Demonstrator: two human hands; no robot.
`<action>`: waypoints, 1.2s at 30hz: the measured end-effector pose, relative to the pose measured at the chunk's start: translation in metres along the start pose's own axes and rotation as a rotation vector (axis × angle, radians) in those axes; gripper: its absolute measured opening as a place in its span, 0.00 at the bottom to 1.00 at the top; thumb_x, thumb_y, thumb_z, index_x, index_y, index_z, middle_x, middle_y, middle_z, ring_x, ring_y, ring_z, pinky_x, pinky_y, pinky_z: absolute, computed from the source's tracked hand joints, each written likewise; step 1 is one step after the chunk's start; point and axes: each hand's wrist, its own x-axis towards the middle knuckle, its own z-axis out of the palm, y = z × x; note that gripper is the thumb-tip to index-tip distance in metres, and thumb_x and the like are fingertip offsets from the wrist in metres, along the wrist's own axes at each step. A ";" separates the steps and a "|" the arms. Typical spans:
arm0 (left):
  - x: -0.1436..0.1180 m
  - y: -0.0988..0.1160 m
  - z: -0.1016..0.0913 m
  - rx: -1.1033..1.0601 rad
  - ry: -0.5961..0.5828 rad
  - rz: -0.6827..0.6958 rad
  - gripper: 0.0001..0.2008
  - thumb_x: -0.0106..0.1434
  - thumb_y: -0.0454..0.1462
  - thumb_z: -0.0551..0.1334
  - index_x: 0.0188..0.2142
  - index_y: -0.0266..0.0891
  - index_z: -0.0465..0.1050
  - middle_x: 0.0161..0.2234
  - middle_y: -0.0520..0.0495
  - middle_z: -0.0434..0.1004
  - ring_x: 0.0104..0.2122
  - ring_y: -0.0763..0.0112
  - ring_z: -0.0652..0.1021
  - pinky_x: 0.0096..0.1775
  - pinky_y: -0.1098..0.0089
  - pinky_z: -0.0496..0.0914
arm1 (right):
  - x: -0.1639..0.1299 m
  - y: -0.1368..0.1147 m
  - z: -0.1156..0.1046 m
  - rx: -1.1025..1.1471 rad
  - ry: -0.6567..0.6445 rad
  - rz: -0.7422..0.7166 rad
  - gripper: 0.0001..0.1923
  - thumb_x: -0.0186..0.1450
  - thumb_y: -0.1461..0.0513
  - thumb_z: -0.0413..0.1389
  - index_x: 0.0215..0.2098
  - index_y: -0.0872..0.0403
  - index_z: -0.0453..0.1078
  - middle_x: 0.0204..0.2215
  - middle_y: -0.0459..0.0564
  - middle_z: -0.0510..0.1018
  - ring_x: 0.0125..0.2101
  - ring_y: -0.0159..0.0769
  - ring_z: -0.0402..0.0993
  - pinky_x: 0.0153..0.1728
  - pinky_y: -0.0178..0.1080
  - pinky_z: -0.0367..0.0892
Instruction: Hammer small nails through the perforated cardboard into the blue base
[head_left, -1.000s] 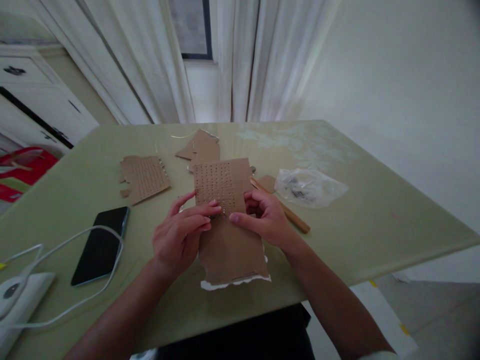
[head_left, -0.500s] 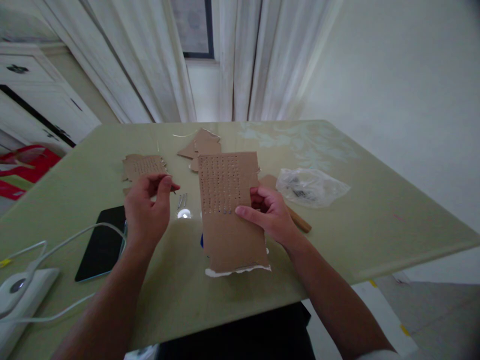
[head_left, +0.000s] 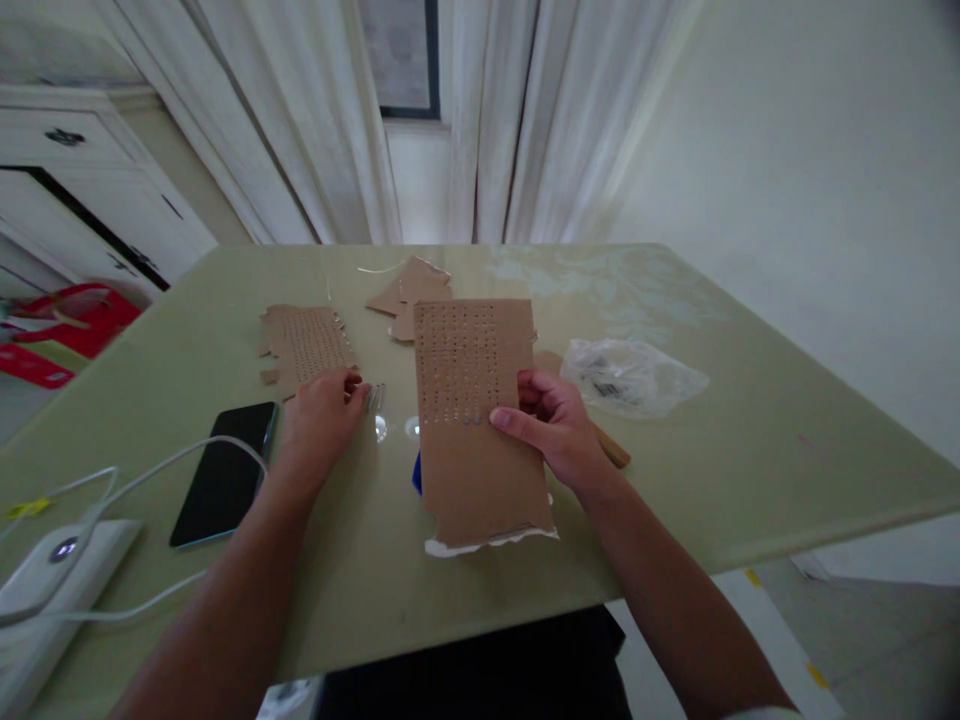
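My right hand (head_left: 555, 425) holds a brown cardboard sheet (head_left: 476, 420) upright above the green table (head_left: 750, 450); rows of small holes cover its upper half and its lower edge is torn white. My left hand (head_left: 322, 415) rests low on the table, left of the sheet, with curled fingertips touching a few small metal nails (head_left: 375, 397). Whether it grips one I cannot tell. A small blue object (head_left: 417, 472) peeks out behind the sheet's left edge.
A second perforated cardboard piece (head_left: 307, 345) and cardboard scraps (head_left: 412, 290) lie further back. A clear plastic bag (head_left: 634, 375) and a wooden stick (head_left: 611, 450) lie to the right. A black phone (head_left: 225, 470), a white cable (head_left: 150, 475) and a white device (head_left: 45, 590) are at the left.
My left hand left the sheet, lifted to the left with a thin nail pinched, then dropped to the nails on the table. My right hand raised the sheet slightly.
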 end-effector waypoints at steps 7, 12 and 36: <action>-0.042 0.057 -0.004 -0.656 0.106 0.641 0.06 0.73 0.39 0.67 0.42 0.43 0.85 0.43 0.43 0.87 0.39 0.62 0.85 0.38 0.65 0.78 | -0.001 0.001 -0.001 0.031 -0.030 0.008 0.23 0.58 0.52 0.79 0.46 0.50 0.79 0.45 0.51 0.90 0.40 0.40 0.89 0.43 0.43 0.85; -0.061 0.072 0.002 -0.741 0.156 0.732 0.02 0.72 0.39 0.72 0.39 0.46 0.83 0.37 0.47 0.84 0.40 0.61 0.86 0.39 0.64 0.84 | 0.000 0.000 -0.001 0.057 -0.061 0.017 0.22 0.58 0.53 0.79 0.45 0.49 0.80 0.44 0.49 0.90 0.39 0.37 0.88 0.42 0.40 0.84; -0.059 0.067 -0.005 -0.580 0.525 0.643 0.18 0.74 0.36 0.68 0.61 0.50 0.81 0.62 0.43 0.81 0.59 0.55 0.80 0.60 0.53 0.76 | 0.002 0.000 0.001 -0.163 0.062 -0.065 0.23 0.61 0.46 0.76 0.45 0.49 0.78 0.37 0.48 0.86 0.34 0.38 0.82 0.34 0.39 0.78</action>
